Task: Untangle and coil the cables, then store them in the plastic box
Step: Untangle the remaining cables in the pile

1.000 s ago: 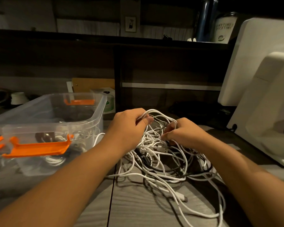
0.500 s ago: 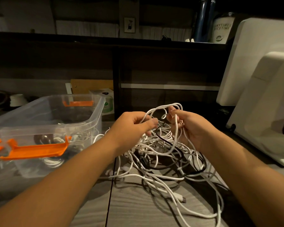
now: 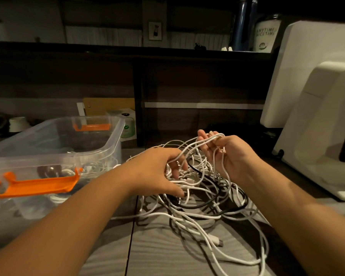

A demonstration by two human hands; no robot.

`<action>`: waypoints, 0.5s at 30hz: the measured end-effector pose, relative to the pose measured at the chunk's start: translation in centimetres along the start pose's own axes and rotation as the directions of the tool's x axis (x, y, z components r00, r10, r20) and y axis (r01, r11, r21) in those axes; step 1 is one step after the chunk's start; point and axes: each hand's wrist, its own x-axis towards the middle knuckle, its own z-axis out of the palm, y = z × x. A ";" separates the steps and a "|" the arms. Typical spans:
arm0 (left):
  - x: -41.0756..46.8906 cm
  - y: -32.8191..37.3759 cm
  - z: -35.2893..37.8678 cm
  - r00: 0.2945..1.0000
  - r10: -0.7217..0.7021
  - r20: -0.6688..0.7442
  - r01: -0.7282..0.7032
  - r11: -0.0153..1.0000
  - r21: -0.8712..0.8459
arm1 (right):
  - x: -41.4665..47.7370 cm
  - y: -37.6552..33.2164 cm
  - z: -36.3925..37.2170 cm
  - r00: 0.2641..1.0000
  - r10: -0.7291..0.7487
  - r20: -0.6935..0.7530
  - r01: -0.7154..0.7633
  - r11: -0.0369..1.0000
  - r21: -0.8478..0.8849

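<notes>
Left of the left hand stands the clear plastic box [image 3: 113, 144] with orange latches [image 3: 38, 184], a few coiled cables inside it. The left hand [image 3: 155, 172] curls its fingers into the tangled cables [image 3: 197, 215], gripping white strands. The tangle lies on the table [image 3: 157, 251] between and below both hands. The right hand [image 3: 229, 156], raised, holds white loops hooked over its curled fingers. A white machine [image 3: 317, 120] stands to its right.

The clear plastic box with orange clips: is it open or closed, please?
Open: the clear plastic box has no lid on it; its rim is bare.
</notes>
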 end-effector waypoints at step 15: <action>1.0 0.5 -0.7 0.803 -0.201 -0.560 -0.246 0.744 -0.621 | -1.3 2.4 0.7 0.895 -0.098 0.435 0.440 0.037 -0.897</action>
